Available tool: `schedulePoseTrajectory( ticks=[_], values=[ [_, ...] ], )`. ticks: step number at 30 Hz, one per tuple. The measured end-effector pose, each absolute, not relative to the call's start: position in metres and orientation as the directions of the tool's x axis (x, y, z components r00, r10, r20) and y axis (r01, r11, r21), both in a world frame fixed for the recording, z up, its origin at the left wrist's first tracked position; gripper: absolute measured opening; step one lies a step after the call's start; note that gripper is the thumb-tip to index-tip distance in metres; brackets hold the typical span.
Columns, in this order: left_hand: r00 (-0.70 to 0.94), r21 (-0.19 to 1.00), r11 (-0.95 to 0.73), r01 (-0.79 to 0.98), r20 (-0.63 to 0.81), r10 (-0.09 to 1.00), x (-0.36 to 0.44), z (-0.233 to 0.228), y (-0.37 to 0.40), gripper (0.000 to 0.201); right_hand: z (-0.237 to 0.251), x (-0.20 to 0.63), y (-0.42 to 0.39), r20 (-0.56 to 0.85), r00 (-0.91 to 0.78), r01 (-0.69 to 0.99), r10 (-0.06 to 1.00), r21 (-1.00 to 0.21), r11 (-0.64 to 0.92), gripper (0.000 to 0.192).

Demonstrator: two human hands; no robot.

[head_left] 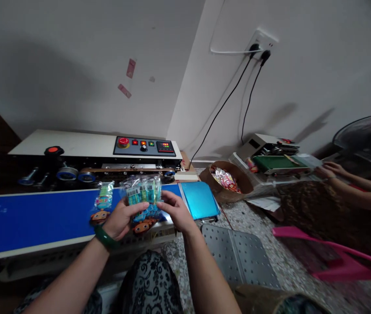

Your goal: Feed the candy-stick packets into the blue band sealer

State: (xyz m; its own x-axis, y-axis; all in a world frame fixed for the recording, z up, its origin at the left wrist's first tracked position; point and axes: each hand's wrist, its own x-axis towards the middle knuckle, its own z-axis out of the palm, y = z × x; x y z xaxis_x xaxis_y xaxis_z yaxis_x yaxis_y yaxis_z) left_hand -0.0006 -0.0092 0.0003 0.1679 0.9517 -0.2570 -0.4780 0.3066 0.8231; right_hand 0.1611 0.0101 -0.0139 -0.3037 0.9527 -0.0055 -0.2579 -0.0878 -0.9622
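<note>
Between my two hands is a stack of clear plastic packets (144,200) with blue-green printing, barcodes and a brown cartoon figure at the lower end. My left hand (120,220), with a green bangle on its wrist, grips the left side, thumb on top. On the right side, my right hand (176,210) pinches the stack with its thumb in front. One similar packet (103,200) lies on the blue conveyor belt (35,218), just left of my left hand. Behind the packets runs the band sealing machine (97,152), its display lit red.
A blue sheet (198,199) covers the belt's right end. Beyond it stands a round brown container (211,174) of shiny packets. At right, another person's hands (331,170) work at a second machine (270,152). A grey perforated stool (237,253) and pink chair (338,257) stand on the floor.
</note>
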Motion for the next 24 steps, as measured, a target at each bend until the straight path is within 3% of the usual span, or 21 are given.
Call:
schedulePoseTrajectory(
  ticks=[7, 13, 18, 24],
  values=[
    [0.078, 0.817, 0.292, -0.497, -0.293, 0.953, 0.004, -0.003, -0.007, 0.039, -0.020, 0.157, 0.009, -0.041, -0.054, -0.390, 0.998, -0.919, -0.059, 0.021],
    [-0.005, 0.794, 0.282, -0.538, -0.338, 0.941, -0.001, -0.002, -0.003, 0.032, -0.030, 0.195, 0.031, -0.181, 0.250, -0.345, 0.951, -0.934, -0.087, 0.021],
    [0.011, 0.795, 0.296, -0.529, -0.342, 0.940, -0.003, 0.001, -0.003, 0.032, -0.027, 0.214, 0.053, -0.315, 0.223, -0.202, 0.923, -0.941, -0.273, 0.009],
    [0.035, 0.782, 0.309, -0.542, -0.346, 0.937, -0.002, -0.001, -0.003, 0.037, -0.031, 0.206, 0.072, -0.312, 0.205, -0.129, 0.928, -0.948, -0.290, 0.012]
  ],
)
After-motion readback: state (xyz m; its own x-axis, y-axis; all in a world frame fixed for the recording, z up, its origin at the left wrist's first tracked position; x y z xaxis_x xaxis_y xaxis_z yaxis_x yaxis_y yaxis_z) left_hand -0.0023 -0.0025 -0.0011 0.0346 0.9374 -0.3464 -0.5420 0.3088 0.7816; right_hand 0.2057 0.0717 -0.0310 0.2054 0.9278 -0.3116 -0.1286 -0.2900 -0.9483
